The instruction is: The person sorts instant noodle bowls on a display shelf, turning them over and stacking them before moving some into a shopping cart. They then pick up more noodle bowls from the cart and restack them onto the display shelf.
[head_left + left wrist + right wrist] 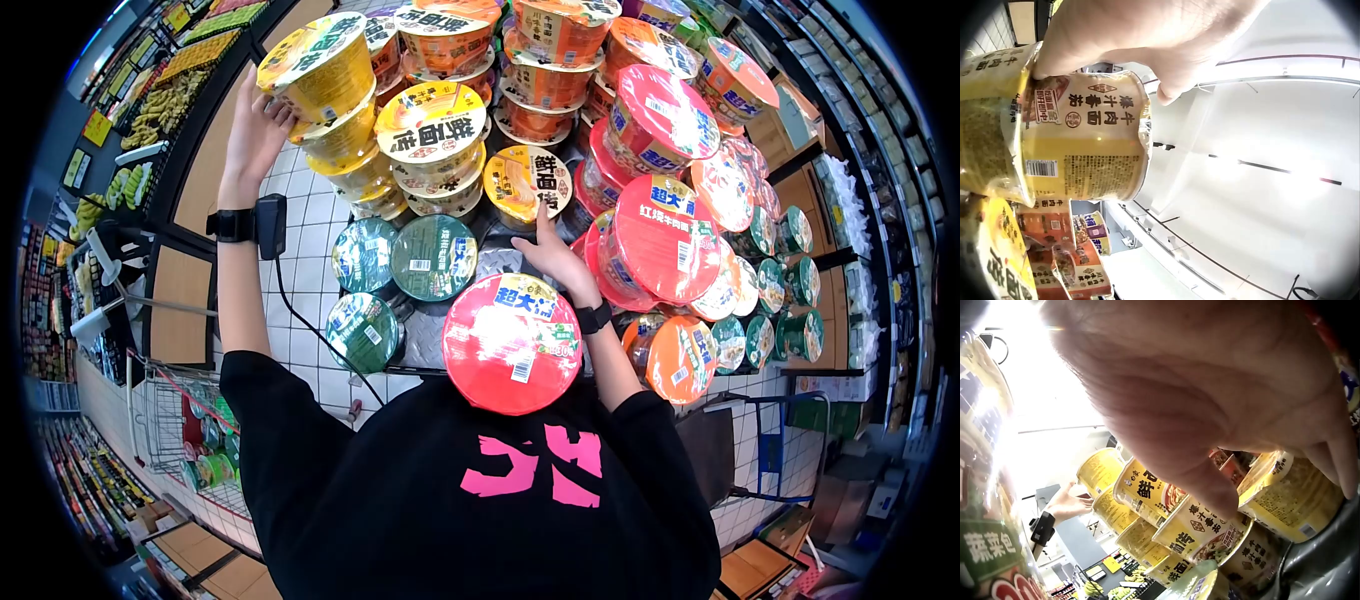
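Observation:
In the head view, yellow instant noodle tubs are stacked at the left of the display. My left hand (258, 128) touches the outer side of the top yellow noodle tub (318, 75), around the seam with the tub below. That tub (1085, 137) stands upright in the stack, and my left thumb (1169, 92) stays off its rim. My right hand (556, 262) reaches to a lone, lower yellow noodle tub (515, 190), with extended fingers at its near side and thumb spread. The right wrist view shows this tub (1294, 500) partly behind my fingers.
Green noodle tubs (435, 257) sit left of my right hand. A large red tub (512, 345) stands close before my body, and red tubs (668, 240) rise on the right. A cable (300, 325) hangs from the left wrist. A shopping cart (165, 420) is behind left.

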Demonstrator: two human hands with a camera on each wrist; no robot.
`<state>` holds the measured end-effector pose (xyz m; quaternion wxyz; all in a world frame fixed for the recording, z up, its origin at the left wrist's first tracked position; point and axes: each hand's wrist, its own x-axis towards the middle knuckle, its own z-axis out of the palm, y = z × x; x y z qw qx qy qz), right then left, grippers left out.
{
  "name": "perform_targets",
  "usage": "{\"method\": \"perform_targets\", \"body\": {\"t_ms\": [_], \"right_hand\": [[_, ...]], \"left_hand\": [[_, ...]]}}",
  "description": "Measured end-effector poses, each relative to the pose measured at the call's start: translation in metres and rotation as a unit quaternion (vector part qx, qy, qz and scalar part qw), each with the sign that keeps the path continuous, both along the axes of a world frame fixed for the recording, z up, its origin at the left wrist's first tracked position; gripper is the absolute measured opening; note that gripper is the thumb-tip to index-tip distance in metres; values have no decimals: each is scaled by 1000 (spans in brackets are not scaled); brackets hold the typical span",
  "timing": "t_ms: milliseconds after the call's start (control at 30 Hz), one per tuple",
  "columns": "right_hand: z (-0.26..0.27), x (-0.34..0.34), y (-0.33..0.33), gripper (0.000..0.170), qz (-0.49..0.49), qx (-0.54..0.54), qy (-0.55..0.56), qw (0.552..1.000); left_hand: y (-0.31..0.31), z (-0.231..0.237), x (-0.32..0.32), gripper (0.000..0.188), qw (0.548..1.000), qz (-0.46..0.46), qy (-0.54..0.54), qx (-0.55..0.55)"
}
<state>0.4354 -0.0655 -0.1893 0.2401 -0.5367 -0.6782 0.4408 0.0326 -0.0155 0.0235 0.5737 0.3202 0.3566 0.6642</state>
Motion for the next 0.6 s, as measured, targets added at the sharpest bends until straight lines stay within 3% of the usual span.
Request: {"method": "perform_targets", "body": {"t_ms": [67, 167, 600], "right_hand": [[1, 0, -1, 94, 1, -4, -10, 1000], [3, -1, -2, 94, 6, -10, -19, 1000], [7, -2, -1, 95, 32, -28, -34, 998]], "left_hand": [[7, 0, 6, 58, 999, 20, 28, 6], [13, 1, 8, 64, 997, 3, 75, -1], [19, 3, 31, 61, 994, -9, 113, 1]]}}
